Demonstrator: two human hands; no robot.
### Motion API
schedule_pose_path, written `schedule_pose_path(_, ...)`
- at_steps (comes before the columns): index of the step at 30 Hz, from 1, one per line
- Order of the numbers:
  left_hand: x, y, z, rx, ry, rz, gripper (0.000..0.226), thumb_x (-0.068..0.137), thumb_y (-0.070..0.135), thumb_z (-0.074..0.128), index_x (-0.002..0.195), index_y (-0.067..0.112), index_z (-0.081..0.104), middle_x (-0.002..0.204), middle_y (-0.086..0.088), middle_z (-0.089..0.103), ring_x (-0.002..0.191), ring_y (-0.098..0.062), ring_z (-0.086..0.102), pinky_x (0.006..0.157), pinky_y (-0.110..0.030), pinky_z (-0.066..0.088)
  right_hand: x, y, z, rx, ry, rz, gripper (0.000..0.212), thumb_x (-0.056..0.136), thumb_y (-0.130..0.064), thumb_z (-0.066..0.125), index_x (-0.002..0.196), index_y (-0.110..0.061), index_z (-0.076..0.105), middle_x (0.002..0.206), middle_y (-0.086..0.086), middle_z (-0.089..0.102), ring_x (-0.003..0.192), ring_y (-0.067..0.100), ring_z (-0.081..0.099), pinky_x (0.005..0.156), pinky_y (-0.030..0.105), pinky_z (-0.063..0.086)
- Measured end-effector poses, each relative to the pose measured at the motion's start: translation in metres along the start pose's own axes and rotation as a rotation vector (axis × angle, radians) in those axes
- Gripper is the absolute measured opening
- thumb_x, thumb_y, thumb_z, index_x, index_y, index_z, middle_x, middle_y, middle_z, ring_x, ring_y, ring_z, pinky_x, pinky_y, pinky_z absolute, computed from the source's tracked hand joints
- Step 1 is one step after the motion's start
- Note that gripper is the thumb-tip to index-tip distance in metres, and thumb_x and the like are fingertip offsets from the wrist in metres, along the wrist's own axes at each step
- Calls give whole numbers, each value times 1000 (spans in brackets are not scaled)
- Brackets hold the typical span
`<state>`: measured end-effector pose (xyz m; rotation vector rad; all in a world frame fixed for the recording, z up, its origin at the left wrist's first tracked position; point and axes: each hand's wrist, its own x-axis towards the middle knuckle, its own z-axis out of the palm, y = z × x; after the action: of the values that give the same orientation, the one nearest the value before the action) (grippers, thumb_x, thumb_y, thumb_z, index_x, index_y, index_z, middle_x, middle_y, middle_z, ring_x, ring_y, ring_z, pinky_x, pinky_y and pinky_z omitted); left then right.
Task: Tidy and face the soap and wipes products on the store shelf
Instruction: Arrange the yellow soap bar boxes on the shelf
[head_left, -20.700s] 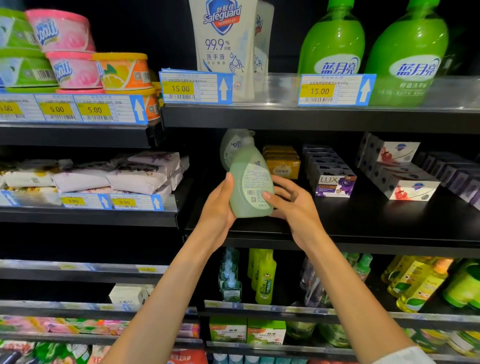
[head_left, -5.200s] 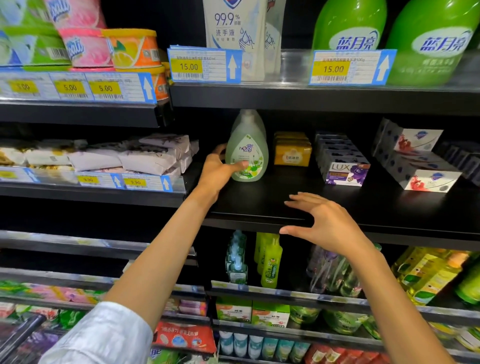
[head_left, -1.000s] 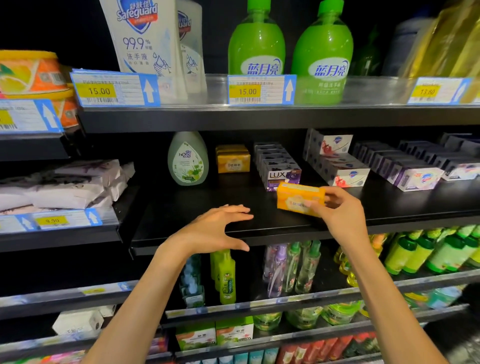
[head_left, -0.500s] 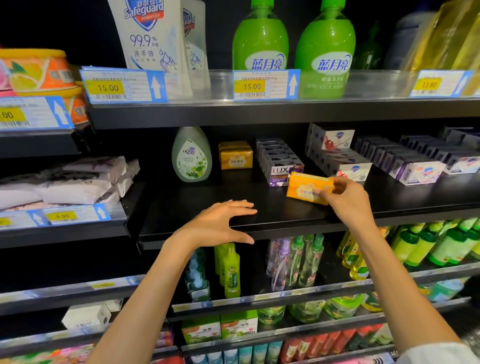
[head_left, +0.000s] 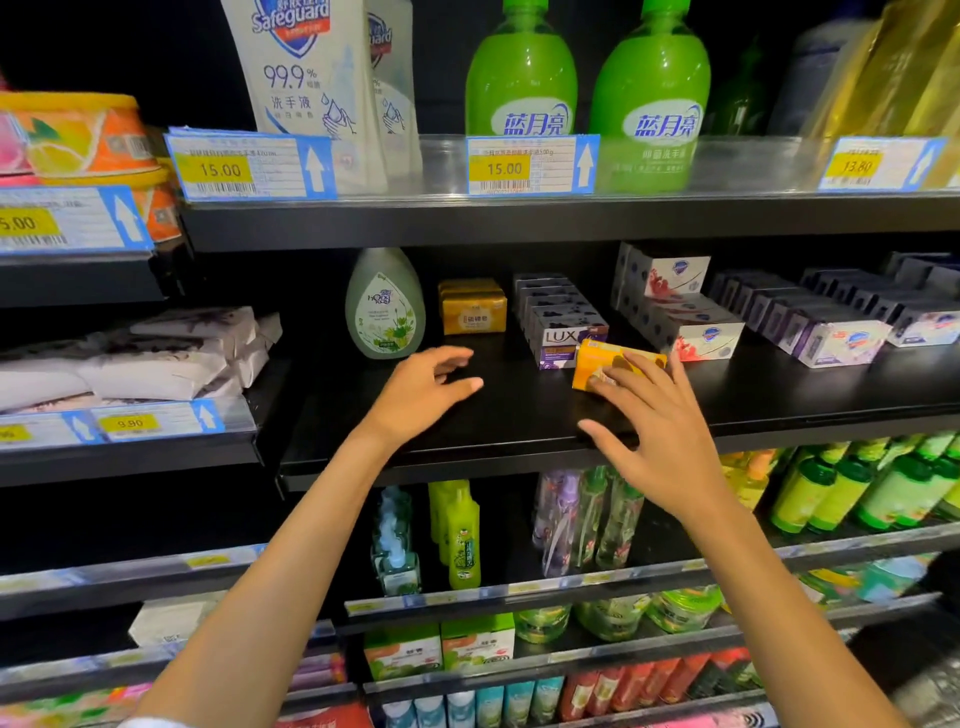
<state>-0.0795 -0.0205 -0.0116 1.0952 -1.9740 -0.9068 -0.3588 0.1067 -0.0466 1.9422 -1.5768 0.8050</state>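
On the black metal middle shelf (head_left: 519, 415) a small yellow-orange cardboard soap box (head_left: 597, 366) lies just in front of the row of dark purple LUX soap boxes (head_left: 563, 325), its long side turned a little off square. The right hand (head_left: 654, 436) reaches over it with fingers spread and nearly straight; the fingertips (head_left: 602, 382) lie on the box's near right part, resting on it rather than wrapped around it, and the thumb points left above the shelf edge. The left hand (head_left: 421, 395) hovers over the bare shelf further left, loose and holding nothing, its fingers slightly bent and its fingertips near the base of the pale green teardrop-shaped plastic soap bottle (head_left: 384, 306). That bottle stands upright at the back, label facing out. Just right of it sits a stack of yellow wrapped soap bars (head_left: 472, 309), well apart from the loose box. Right of the LUX row stand white soap boxes with red flower prints (head_left: 680, 317), then a row of white and purple soap boxes (head_left: 831, 332). On the lower left shelf lie flat white soft packs of wipes (head_left: 150, 353), piled unevenly. Above, two bright green plastic bottles (head_left: 587, 88) and a white Safeguard refill pouch (head_left: 311, 78) stand behind blue and yellow price tags (head_left: 530, 166)
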Motion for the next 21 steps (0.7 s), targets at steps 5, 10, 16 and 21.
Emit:
schedule_pose_path(5,44,-5,4,-58,105,-187,54,93,18,77,143,13,57,139,-7,61,130,-21,58,111,-34,45,-1,-24,17,111,-78,-79,56,101,-54,60,140,-14,66,150,4,58,151,21,39,128,44,26)
schedule_pose_path(10,86,-15,22,-75,130,-337,66,92,25,77,151,14,48,148,-8,54,136,-26,52,115,-38,43,0,-31,37,93,-176,-50,75,95,-79,43,144,-25,63,151,-6,58,144,12,48,117,34,41)
schedule_pose_path(16,131,-16,37,83,182,-335,63,93,24,77,147,8,50,152,-14,53,139,-32,51,116,-40,40,0,-27,41,71,-163,-42,75,94,-82,41,139,-28,68,146,-8,63,138,9,55,109,31,48)
schedule_pose_path(21,147,-15,47,61,289,-336,65,94,24,72,151,10,44,152,-14,50,140,-35,50,114,-41,42,-1,-29,39,52,-103,-62,72,93,-80,46,133,-26,72,141,-8,67,135,8,58,109,24,41)
